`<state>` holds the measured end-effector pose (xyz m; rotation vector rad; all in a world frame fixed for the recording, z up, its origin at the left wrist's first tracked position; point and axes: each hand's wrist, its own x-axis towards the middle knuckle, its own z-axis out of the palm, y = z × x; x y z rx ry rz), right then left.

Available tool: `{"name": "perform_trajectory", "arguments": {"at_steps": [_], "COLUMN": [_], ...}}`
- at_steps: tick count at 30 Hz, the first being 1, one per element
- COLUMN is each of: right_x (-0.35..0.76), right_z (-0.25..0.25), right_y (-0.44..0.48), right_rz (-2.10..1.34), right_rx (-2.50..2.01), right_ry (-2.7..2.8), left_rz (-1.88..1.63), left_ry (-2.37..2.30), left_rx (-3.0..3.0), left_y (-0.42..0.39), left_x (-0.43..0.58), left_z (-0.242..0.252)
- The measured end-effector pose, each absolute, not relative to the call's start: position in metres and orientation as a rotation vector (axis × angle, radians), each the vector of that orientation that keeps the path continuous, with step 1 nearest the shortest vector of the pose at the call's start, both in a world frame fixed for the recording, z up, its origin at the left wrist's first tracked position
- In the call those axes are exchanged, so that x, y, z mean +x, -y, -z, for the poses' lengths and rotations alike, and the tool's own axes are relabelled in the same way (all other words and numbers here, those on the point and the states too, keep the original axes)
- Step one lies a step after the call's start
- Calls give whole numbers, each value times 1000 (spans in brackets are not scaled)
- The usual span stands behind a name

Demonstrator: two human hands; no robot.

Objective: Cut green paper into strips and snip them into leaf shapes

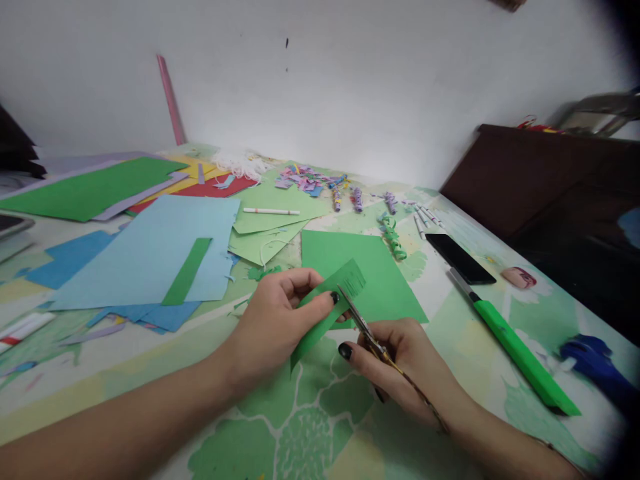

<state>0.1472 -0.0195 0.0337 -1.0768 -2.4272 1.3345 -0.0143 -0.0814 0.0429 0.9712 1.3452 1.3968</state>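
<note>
My left hand (287, 303) pinches a strip of green paper (325, 310) between thumb and fingers, tilted above the table. Fine parallel slits run along the strip's upper right end. My right hand (400, 363) is closed around a pair of scissors (373, 339), whose blades reach the strip's edge beside my left thumb. Behind both hands lies a larger sheet of green paper (360, 267). Another narrow green strip (189, 272) rests on a light blue sheet (135, 253) to the left.
Coloured sheets (95, 190) are stacked at the back left, near white string (243, 165) and paper scraps (305, 179). On the right are a black phone (460, 258), a green utility knife (520, 350) and an eraser (519, 277). Small curled paper pieces (357, 199) stand near the wall.
</note>
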Motion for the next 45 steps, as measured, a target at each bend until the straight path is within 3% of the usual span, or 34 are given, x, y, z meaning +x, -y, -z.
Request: {"name": "perform_trajectory", "arguments": {"at_steps": [21, 30, 45], "right_x": [149, 151, 150], "right_z": [-31, -34, -35], "right_y": [18, 21, 21], "right_rz": [-1214, -1542, -1579], "right_rx": [-1088, -1007, -997], "right_ry": [2480, 2312, 2275], "left_rz": [-1393, -1442, -1448], "left_ry": [-1338, -1306, -1311], "left_rx": [975, 937, 966], "left_y": [84, 83, 82], "left_x": [-15, -14, -15], "left_z": [-42, -43, -41]}}
